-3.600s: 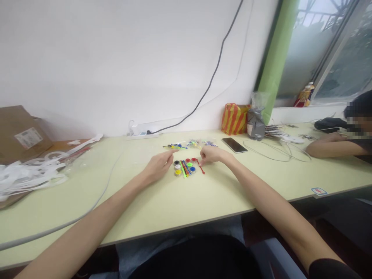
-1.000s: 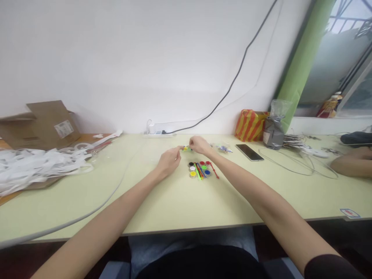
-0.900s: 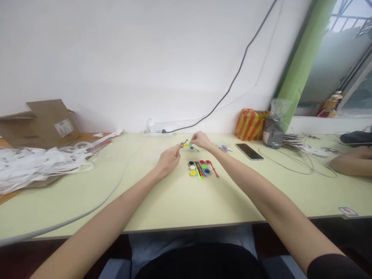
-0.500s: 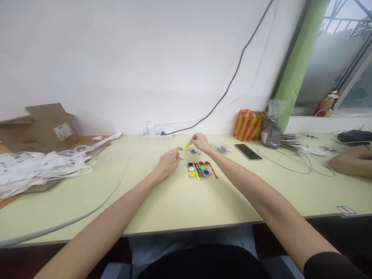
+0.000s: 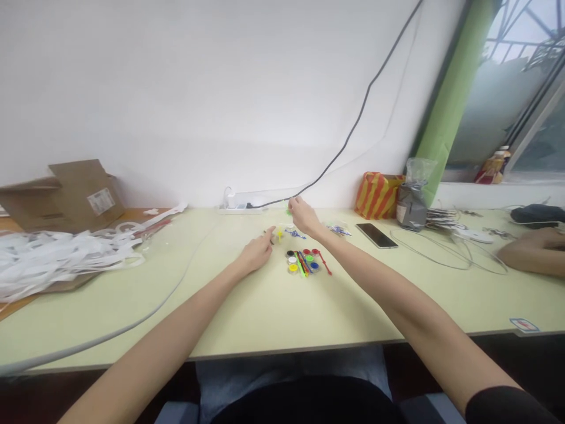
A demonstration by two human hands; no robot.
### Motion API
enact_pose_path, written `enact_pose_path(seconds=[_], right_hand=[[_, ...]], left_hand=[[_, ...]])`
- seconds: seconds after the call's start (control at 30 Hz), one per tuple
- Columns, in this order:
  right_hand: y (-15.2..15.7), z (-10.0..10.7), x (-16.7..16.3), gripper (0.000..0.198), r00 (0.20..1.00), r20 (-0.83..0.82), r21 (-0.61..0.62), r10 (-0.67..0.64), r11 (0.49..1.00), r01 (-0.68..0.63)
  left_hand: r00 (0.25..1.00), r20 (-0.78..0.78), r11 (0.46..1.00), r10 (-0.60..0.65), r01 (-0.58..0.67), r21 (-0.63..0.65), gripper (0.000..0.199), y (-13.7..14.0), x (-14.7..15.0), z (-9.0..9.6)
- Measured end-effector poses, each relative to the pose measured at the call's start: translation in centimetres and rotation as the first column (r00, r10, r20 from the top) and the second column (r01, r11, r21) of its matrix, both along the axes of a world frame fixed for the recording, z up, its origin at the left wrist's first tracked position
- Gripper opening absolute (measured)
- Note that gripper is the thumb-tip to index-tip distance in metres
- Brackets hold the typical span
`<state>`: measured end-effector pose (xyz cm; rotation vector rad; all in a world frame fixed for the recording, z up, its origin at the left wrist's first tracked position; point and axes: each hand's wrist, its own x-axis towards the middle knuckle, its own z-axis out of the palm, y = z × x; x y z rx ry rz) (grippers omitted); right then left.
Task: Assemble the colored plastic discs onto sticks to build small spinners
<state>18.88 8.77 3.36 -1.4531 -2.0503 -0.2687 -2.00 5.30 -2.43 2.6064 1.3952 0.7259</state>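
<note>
My left hand [image 5: 258, 250] is at the middle of the table, its index finger reaching forward and the other fingers curled. A small dark bit shows at its fingertips, too small to name. Just right of them is a small yellow plastic piece [image 5: 279, 235]. My right hand [image 5: 303, 213] is farther back, raised, pinching a small light-green plastic piece [image 5: 288, 207]. Blue plastic pieces [image 5: 295, 234] lie below it. Nearer me are small round pots with coloured tops, including a yellow one [image 5: 293, 268], and several coloured sticks, one a red stick [image 5: 325, 262].
A phone [image 5: 376, 235] and a small clear bag of blue parts [image 5: 339, 229] lie to the right. Behind stand a striped bag [image 5: 374, 194] and a power strip [image 5: 241, 208]. White strips [image 5: 66, 253] and a cardboard box [image 5: 83, 194] fill the left. Another person's arm [image 5: 532, 252] rests far right.
My right hand has shifted slightly left with the green piece, now apart from the yellow piece. The yellow piece is now lower, beside my left fingertips. The whole view has tilted a little.
</note>
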Motion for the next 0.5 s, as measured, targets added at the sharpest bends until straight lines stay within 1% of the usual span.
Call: enact_pose_path(seconds=[0.07,0.13,0.2,0.27,0.37,0.43,0.5], right_hand=[[-0.7,0.4,0.5,0.018,0.992,-0.120,-0.010,0.042,0.999,-0.044],[-2.2,0.7,1.2,0.017,0.961,-0.244,-0.009,0.127,0.991,-0.133],[-4.3,0.5,1.9,0.014,0.920,-0.321,0.023,0.227,0.972,-0.232],[-6.7,0.0,2.4,0.010,0.885,-0.354,0.044,0.303,0.950,-0.308],[-9.9,-1.0,2.5,0.008,0.835,-0.394,0.054,0.384,0.917,-0.396],[-11.2,-1.6,2.2,0.010,0.806,-0.413,0.070,0.425,0.897,-0.437],[-11.7,-2.0,1.8,0.011,0.784,-0.432,0.083,0.447,0.885,-0.458]], left_hand=[[0.999,0.043,0.999,-0.004,0.003,0.032,0.060,-0.4,0.3,0.4],[0.991,0.130,0.995,-0.014,0.001,0.100,0.055,-1.2,0.9,0.9],[0.976,0.211,0.987,-0.051,0.017,0.158,0.054,-2.3,1.7,1.6],[0.962,0.256,0.982,-0.099,0.052,0.183,0.053,-3.7,2.8,2.1],[0.952,0.266,0.977,-0.151,0.102,0.189,0.041,-5.5,4.2,2.4],[0.947,0.267,0.975,-0.177,0.130,0.182,0.034,-6.2,4.7,2.4],[0.936,0.292,0.974,-0.194,0.148,0.174,0.031,-6.6,5.0,2.3]])
